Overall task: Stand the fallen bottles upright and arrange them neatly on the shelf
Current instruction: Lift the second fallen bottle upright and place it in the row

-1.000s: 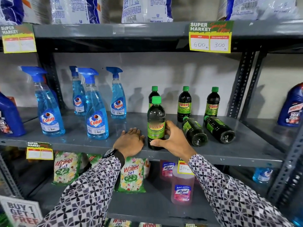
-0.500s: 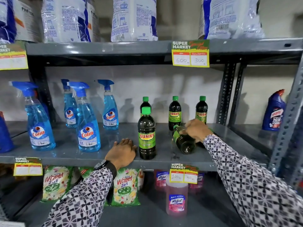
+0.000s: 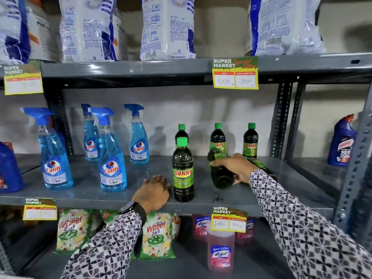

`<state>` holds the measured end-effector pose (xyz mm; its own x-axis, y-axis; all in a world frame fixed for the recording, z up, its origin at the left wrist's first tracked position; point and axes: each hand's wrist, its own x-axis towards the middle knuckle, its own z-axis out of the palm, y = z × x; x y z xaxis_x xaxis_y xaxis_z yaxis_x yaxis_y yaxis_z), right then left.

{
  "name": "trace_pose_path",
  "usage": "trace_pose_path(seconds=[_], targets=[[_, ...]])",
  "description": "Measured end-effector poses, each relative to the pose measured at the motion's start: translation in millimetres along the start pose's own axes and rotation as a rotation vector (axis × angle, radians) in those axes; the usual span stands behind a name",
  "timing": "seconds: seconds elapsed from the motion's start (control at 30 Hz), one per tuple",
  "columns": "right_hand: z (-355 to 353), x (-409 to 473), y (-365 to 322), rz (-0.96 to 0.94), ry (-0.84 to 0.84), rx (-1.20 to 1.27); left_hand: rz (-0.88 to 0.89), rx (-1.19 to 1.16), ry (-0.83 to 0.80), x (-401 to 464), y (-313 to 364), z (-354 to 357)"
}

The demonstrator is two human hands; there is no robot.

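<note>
The left hand [image 3: 153, 191] lies flat, fingers spread, holding nothing, at the front edge of the shelf [image 3: 84, 179]. Just beside it stands a front bottle [image 3: 183, 174]. Further right, the right hand [image 3: 234, 168] wraps a tilted bottle [image 3: 219, 172], base raised forward. A fallen bottle [image 3: 259, 165] lies behind the wrist. Three back bottles [image 3: 217, 138] stand upright along the rear.

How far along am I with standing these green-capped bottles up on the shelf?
Roughly midway. Done: one Sunny bottle stands upright at the shelf's front edge, beside your resting left hand. In hand: your right hand grips a tilted bottle, not yet upright. Left: another fallen bottle lies behind that hand. Three back-row bottles already stand.
</note>
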<state>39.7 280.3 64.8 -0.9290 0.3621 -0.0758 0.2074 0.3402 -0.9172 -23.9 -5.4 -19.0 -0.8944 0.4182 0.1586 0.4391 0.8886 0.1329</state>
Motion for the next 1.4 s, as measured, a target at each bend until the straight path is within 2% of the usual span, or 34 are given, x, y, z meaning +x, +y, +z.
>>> trace_pose_path(seconds=[0.13, 0.33, 0.57, 0.77, 0.9, 1.03, 1.27, 1.4], targets=[[8, 6, 2, -0.25, 0.109, 0.226, -0.004, 0.002, -0.001, 4, -4, 3], [28, 10, 30, -0.385, 0.208, 0.107, 0.01, 0.014, -0.007, 5, -2, 4], [38, 8, 50, -0.44, 0.227, 0.095, 0.046, 0.141, -0.022, 13, -13, 12], [32, 6, 50, -0.41, 0.058, 0.353, 0.043, 0.123, -0.02, 15, -14, 15], [35, 7, 51, -0.401, 0.043, 0.253, 0.039, 0.12, -0.017, 14, -13, 14], [40, 10, 51, -0.417, 0.124, 0.103, 0.033, 0.088, 0.004, 11, -10, 12], [36, 3, 49, -0.415, 0.088, 0.111, 0.031, 0.097, -0.002, 12, -11, 12], [40, 11, 51, -0.449, 0.175, 0.023, -0.01, 0.041, 0.01, 10, -5, 9]])
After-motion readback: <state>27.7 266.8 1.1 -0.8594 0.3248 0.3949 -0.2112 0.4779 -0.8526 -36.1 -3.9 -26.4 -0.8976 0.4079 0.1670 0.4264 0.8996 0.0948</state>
